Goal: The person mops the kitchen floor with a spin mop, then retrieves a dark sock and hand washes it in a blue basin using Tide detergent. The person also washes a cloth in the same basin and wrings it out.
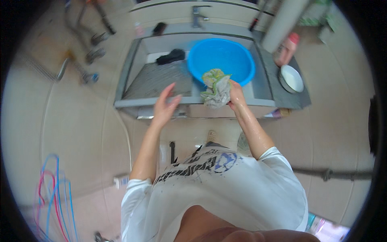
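My right hand point(236, 94) grips a bunched grey cloth with green edging point(218, 89) above the front edge of the sink. The cloth overlaps the near rim of a round blue plastic basin point(222, 57), which stands in the sink's right half. My left hand point(165, 106) is held over the front ledge with its fingers apart and nothing in it. Beyond the left hand a ribbed grey washboard surface point(160, 79) slopes inside the sink. A dark, crumpled piece of fabric point(171, 57) lies at its upper end.
A chrome faucet point(196, 18) rises behind the sink point(193, 100). On the right ledge are a white bowl point(291, 79) and a pink bottle point(287, 50), beside a thick pale pipe point(284, 24). Pipes with valves point(98, 39) run along the left wall. Coloured hangers point(54, 193) hang lower left.
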Demonstrator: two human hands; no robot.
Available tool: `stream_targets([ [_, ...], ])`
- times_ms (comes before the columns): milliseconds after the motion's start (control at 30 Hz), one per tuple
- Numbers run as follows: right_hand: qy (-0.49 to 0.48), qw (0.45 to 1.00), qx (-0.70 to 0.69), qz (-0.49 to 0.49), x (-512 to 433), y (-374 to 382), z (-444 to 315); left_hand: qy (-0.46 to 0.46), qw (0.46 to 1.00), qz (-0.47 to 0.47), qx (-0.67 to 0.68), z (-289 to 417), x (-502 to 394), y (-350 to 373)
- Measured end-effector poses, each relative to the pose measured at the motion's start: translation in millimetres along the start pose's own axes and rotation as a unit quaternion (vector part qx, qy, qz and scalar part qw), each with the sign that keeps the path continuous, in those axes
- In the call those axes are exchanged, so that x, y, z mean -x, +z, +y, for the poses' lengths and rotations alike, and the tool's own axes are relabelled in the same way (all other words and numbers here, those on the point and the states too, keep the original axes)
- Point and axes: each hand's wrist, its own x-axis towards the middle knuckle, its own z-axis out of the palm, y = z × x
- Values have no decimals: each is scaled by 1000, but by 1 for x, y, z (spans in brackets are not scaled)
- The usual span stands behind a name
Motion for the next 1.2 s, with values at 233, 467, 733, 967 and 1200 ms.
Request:
stream_targets([
  [233,-256,904,261,-220,41,143,15,-92,935,113,322,-4,34,-27],
  [467,183,955,64,-225,42,158,27,-119,857,201,459,-28,61,-50],
  [733,-213,861,335,-318,48,141,45,-110,929,118,334,-32,30,-48],
  [967,-69,950,229,-202,-46,53,0,-44,921,-24,385,10,-58,24],
  [1200,200,948,245,-38,-220,-78,-3,-212,923,20,320,-22,-157,81],
])
